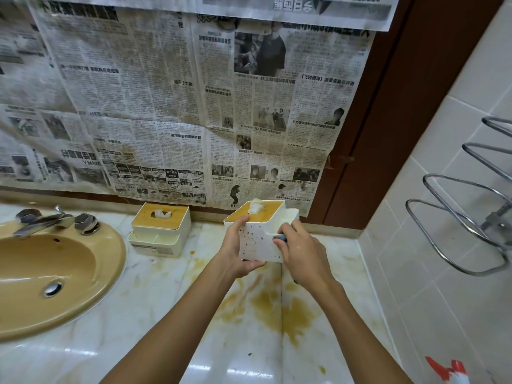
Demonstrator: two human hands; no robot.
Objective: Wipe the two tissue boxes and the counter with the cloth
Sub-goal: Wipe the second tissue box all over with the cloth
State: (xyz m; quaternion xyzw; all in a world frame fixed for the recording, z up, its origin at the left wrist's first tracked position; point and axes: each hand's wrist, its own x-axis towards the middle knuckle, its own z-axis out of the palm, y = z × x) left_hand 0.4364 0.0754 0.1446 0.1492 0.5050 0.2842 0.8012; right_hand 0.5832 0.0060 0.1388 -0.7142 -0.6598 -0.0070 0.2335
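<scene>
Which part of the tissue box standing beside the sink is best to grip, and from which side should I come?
Probably grip the tissue box across its two white side walls, just below the wooden lid, coming from the front and above. The newspaper-covered wall stands close behind it, the lid might lift off, and the low front tray gives little to hold.
</scene>
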